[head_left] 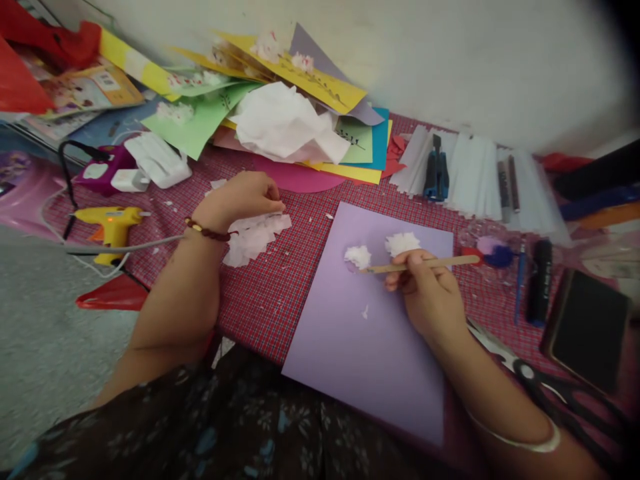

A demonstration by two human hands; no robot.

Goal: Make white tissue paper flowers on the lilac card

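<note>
Right hand (433, 293): closed round a flat, pale wooden stick (455, 261), held mid-length, seemingly so its tip reaches a crumpled white paper tuft (358, 256)!
Left hand (250, 197): fingertips curled close by torn white tissue pieces (255, 241); whether one's pinched, can't tell.
Rectangular purple paper card (365, 367): flat beneath the right hand, likely for easy reach, bearing that tuft and a second white paper tuft (401, 243).

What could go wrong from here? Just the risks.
1. The wooden stick in the right hand has its tip right by the left white tuft; a slip might knock or smear it.
2. A loose white scrap lies on the purple sheet and might stick where it isn't wanted.
3. The yellow glue gun shows an orange light near the left forearm; if hot, it could burn.
</note>
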